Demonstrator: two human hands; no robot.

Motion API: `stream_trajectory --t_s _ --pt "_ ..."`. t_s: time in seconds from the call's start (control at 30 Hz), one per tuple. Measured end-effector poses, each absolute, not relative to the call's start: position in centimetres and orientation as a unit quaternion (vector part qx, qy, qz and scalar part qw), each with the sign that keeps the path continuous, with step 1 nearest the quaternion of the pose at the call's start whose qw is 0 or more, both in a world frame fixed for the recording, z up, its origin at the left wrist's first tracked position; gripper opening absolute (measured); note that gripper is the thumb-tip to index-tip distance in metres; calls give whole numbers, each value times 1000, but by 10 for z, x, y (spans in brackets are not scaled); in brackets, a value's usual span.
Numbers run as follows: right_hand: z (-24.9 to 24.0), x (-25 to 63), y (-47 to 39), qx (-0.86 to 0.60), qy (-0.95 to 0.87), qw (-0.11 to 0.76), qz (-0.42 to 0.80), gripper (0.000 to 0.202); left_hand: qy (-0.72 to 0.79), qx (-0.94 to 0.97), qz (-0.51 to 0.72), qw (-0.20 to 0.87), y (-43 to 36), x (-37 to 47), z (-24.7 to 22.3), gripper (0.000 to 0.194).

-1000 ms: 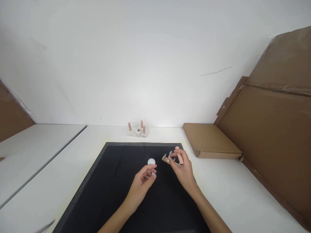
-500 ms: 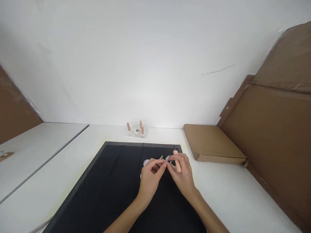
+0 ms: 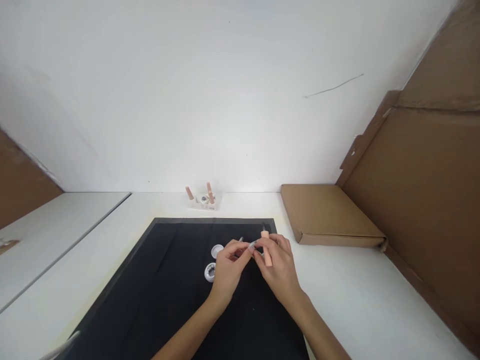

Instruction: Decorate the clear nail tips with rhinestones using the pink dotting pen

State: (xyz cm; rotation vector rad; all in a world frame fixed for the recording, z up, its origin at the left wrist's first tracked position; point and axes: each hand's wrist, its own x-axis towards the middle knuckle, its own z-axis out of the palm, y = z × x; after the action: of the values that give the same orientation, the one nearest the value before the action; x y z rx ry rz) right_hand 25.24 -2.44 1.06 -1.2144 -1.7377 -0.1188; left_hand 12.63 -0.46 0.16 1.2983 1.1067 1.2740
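My left hand and my right hand meet over the black mat, fingertips almost touching. Between them is a small pale, shiny piece, pinched at the fingertips; its kind is too small to make out. A peach-capped nail polish brush is also held in my right hand, its dark bristle end pointing up and away. Just left of my left hand lie a small round white jar, uncovered, with grey contents, and a white round lid. Some small items behind the fingers are mostly hidden.
The black mat covers the middle of the white table. At the back, a clear tray holds several peach-capped bottles. A flat cardboard box lies at the right, beside a cardboard wall. A white wall stands behind.
The camera view has shifted slightly. Both hands stay together, with the small piece turned a little between the fingers. More of the white jar and lid shows beside my left hand.
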Motion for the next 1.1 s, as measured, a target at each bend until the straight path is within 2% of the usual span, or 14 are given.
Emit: stream_trajectory --t_s 0.27,0.53,0.63,0.87,1.1 --pt "10 258 -24 -498 -723 477 -40 12 443 556 531 462 -3 130 4 10" --pt "14 258 -26 -492 -707 507 39 9 427 559 554 446 -6 128 3 10" --pt "15 263 -24 -507 -696 502 82 14 430 568 563 419 -4 127 -3 10" --pt "8 278 -15 -533 -636 525 189 21 485 617 548 290 4 123 -15 11" --pt "-7 292 -2 -591 -604 483 227 21 521 737 424 81 8 125 -23 19"
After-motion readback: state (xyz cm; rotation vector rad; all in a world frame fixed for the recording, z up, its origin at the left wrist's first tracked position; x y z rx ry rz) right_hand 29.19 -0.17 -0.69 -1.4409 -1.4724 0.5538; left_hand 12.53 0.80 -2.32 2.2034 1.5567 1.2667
